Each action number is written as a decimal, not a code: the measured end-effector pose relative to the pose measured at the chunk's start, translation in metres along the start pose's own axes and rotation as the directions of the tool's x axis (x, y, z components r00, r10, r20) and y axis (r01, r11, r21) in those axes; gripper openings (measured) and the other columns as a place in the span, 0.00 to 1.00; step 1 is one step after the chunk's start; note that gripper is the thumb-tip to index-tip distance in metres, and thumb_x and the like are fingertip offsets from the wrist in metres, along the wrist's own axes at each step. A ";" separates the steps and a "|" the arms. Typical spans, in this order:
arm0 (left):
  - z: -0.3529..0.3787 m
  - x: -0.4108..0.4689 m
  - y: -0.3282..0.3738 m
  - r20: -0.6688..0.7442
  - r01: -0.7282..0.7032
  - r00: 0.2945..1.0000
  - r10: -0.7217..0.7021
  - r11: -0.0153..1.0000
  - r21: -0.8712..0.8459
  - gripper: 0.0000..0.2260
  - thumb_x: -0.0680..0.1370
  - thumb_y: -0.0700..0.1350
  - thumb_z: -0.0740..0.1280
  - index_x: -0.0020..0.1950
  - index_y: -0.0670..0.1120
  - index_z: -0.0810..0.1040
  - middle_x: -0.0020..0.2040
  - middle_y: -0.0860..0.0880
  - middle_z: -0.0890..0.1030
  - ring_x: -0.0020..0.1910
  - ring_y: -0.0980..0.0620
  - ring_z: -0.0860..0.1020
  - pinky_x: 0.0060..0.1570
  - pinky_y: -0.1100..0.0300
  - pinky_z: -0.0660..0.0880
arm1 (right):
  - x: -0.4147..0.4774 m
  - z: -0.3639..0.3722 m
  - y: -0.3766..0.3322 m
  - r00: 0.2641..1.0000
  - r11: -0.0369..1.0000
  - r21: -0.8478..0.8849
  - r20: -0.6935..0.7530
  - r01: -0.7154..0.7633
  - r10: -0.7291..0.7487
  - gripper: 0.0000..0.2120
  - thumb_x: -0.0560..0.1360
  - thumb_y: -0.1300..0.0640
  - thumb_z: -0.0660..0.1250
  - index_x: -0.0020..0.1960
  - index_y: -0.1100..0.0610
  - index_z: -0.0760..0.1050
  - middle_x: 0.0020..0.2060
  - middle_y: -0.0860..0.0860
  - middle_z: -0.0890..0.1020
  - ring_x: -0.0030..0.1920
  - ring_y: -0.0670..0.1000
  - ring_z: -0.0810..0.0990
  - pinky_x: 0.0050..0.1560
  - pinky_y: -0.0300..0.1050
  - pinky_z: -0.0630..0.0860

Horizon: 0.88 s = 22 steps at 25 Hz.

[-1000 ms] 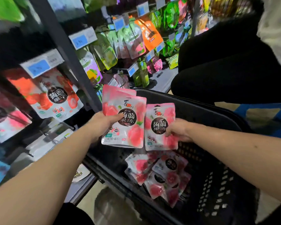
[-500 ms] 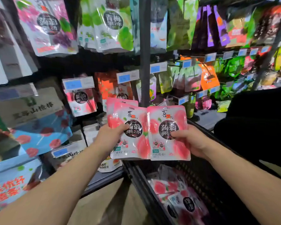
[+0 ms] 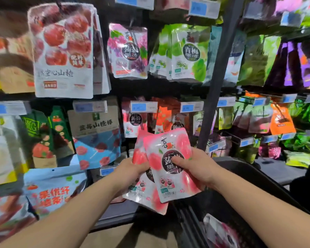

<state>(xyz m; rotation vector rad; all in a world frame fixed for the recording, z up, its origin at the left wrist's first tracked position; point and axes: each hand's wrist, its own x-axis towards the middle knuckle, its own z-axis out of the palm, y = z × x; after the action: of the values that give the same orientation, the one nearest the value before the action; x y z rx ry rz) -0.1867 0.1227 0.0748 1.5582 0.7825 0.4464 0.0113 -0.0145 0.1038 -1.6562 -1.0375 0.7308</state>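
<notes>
Pinching the front pouch (image 3: 170, 149), the right hand (image 3: 195, 169) holds it overlapping the rear pouch (image 3: 141, 192) gripped by the left hand (image 3: 131, 170).

Overlapped pouches, covered print, blurred shelves

The front pouch (image 3: 170, 158) in the right grip (image 3: 197, 170) covers most of the rear pouches (image 3: 141, 192) held by the left grip (image 3: 131, 170), and their number cannot be told. The right thumb hides part of the dark round label, and the fingers of both grips are out of sight behind the packs. Below the right grip the basket (image 3: 236, 161) runs off the bottom edge, and the packets (image 3: 222, 235) in it are blurred. The price tags (image 3: 143, 106) above the grips are unreadable.
</notes>
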 end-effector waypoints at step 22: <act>-0.118 0.037 -0.070 -0.637 -0.260 0.746 0.192 0.966 -0.013 0.11 0.79 0.54 0.72 0.41 0.50 0.83 0.35 0.52 0.82 0.38 0.47 0.76 0.44 0.50 0.72 | 0.164 0.069 0.006 0.991 0.960 0.268 -0.127 0.077 -0.044 0.12 0.71 0.55 0.79 0.52 0.57 0.84 0.46 0.57 0.88 0.49 0.66 0.86 0.48 0.70 0.81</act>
<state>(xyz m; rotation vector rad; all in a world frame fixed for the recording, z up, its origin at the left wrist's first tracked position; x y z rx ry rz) -0.2575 0.2327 0.0186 1.4108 1.0605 1.2240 0.0275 0.1609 0.0791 -1.4069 -0.8568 0.6916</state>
